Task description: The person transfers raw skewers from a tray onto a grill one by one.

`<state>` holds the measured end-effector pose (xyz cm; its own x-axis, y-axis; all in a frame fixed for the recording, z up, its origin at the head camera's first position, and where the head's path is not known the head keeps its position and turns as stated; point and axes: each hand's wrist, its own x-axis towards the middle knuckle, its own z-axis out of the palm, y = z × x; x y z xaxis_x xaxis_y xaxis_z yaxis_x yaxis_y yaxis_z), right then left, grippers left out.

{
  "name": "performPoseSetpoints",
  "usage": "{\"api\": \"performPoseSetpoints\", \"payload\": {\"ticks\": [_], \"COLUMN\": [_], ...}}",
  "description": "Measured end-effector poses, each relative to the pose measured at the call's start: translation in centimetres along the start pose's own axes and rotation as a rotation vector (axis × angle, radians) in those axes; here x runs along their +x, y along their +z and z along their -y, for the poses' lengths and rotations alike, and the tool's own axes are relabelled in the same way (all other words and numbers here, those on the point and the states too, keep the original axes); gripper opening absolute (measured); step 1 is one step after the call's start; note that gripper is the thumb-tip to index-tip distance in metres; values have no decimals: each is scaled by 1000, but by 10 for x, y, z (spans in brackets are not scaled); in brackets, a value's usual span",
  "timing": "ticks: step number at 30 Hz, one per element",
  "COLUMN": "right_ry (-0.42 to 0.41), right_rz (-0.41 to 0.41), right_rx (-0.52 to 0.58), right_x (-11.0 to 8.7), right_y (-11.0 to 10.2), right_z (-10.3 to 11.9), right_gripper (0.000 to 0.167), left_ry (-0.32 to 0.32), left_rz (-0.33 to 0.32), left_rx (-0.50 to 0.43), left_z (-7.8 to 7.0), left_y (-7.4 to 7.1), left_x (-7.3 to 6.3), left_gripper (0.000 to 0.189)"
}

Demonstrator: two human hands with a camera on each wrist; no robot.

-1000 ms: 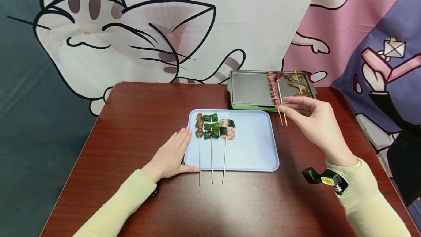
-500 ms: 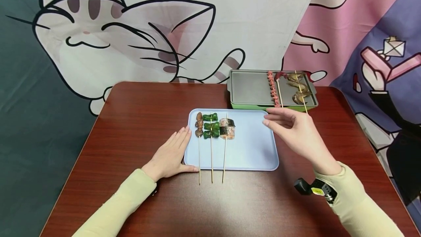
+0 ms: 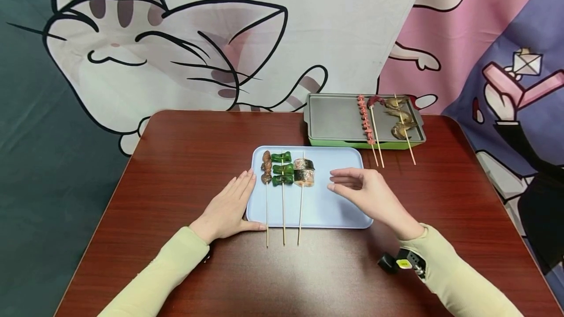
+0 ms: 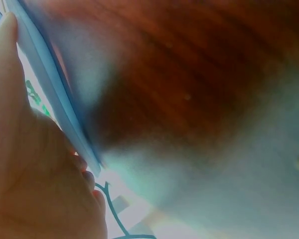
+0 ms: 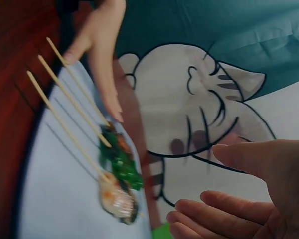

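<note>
In the head view my left hand [image 3: 229, 208] rests with straight fingers against the left edge of a light blue tray [image 3: 339, 214]. Three skewers lie side by side on that tray: a brown meat skewer [image 3: 266, 166], a green pepper skewer [image 3: 282, 169] and a skewer with a dark-banded pale roll [image 3: 304, 172]. Over the tray's right part hovers my right hand [image 3: 370, 194], holding nothing, its thumb apart from the fingers. The right wrist view shows the same gap between thumb and fingers, with the roll skewer [image 5: 120, 201] nearby.
A grey-topped green grill box [image 3: 335, 119] stands at the back right of the brown table [image 3: 194, 141]. On it lie a pink-red beaded skewer [image 3: 365, 119], a dark red skewer [image 3: 376, 101] and a brownish-green skewer [image 3: 400, 116], their sticks overhanging its front.
My right hand has left the skewer sticks at the grill box and moved left and toward me, over the tray. The left hand has stayed at the tray's edge.
</note>
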<state>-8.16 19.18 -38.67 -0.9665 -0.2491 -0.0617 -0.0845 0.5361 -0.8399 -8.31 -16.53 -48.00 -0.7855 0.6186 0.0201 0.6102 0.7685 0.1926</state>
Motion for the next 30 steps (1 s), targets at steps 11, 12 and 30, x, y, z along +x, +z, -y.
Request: {"api": "performPoseSetpoints", "payload": {"ticks": [11,12,30], "right_ry": [85,103,343], "right_rz": [148,168,348], "right_rx": [137,177,664], "right_x": [-1,-1,3], "right_y": [39,41,71], "right_z": [-24,-25,-44], "right_gripper": [41,42,45], "left_ry": [-17,-19,-15], "left_rz": [22,25,28], "left_rx": [15,13,25], "left_z": [0,0,-2], "left_y": [0,-1,-4], "left_x": [0,0,0], "left_gripper": [124,124,123]}}
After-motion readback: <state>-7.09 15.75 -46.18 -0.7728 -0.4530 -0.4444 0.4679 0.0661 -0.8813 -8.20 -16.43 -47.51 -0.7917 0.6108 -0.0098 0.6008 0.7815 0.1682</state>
